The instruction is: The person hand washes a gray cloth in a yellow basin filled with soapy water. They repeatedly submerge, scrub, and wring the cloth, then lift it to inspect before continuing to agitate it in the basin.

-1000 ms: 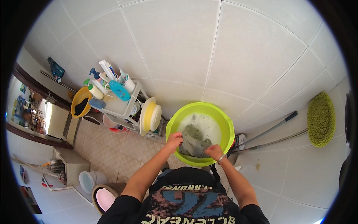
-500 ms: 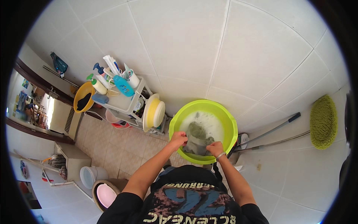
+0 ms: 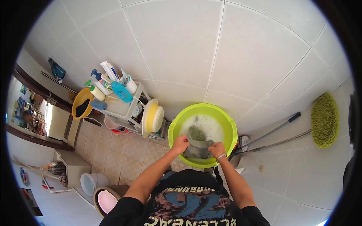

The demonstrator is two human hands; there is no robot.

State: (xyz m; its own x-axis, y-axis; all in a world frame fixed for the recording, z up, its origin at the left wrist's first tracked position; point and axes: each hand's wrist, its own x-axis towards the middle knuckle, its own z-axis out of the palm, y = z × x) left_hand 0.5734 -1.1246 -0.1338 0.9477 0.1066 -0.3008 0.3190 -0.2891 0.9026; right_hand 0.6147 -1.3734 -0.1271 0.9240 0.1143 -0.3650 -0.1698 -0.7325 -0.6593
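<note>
A grey-green cloth point(image 3: 197, 148) is stretched between my two hands over a lime-green basin point(image 3: 229, 130). My left hand point(image 3: 180, 144) is closed on the cloth's left edge, near the basin's left rim. On the opposite side, my right hand point(image 3: 217, 150) grips the right edge, a band around its wrist. Part of the cloth sags into sudsy water point(image 3: 211, 124), where white foam floats toward the far side. Whether it is a garment or a plain cloth I cannot tell.
Left of the basin stands a grey shelf cart point(image 3: 122, 107) with bottles, a blue bottle point(image 3: 121, 91) among them. A yellow-and-white basin point(image 3: 152, 118) leans on its side. At right, poles and a green mop head point(image 3: 324, 120) rest by the tiled wall. A white bucket point(image 3: 90, 182) stands lower left.
The cloth is pulled straighter between my hands, its bunched right edge now flatter. Both hands keep their grip. The whole view has shifted slightly.
</note>
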